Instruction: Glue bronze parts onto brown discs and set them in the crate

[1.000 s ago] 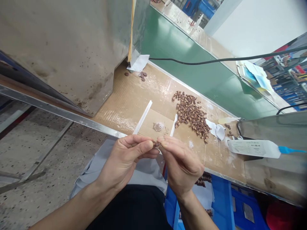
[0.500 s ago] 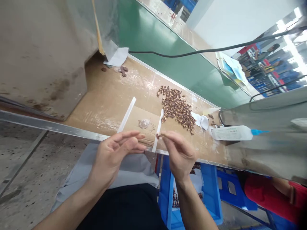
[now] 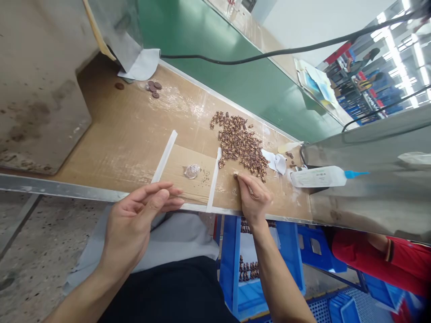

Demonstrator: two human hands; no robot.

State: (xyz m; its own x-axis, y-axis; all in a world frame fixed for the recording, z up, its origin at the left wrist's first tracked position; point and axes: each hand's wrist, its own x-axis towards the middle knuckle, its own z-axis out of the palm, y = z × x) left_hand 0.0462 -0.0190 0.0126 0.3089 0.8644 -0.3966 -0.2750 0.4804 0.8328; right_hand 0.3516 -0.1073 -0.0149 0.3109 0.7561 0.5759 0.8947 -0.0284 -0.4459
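Over the near edge of the workbench (image 3: 117, 148), my left hand (image 3: 134, 220) is open, its fingers loosely stretched and the thumb apart, with nothing visible in it. My right hand (image 3: 255, 197) pinches a small dark brown piece (image 3: 235, 176) between thumb and fingertips, low over the bench. Just beyond it spreads a heap of small brown-and-gold pieces (image 3: 240, 141). Between two white strips, a clear round blob (image 3: 192, 171) lies on a taped board (image 3: 182, 157), with tiny specks beside it. Whether the pinched piece touches the bench I cannot tell.
A white bottle with a blue nozzle (image 3: 318, 176) lies at the right beside crumpled white paper (image 3: 278, 162). Brown discs (image 3: 154, 87) sit far left. A blue crate (image 3: 229, 264) with rows of brown pieces stands below. A black cable (image 3: 218, 61) crosses the view; a red-sleeved person (image 3: 357, 251) is at right.
My right hand has moved away from my left, over the bench toward the heap, with the small piece in its fingertips. My left hand has shifted left and its thumb has lifted.
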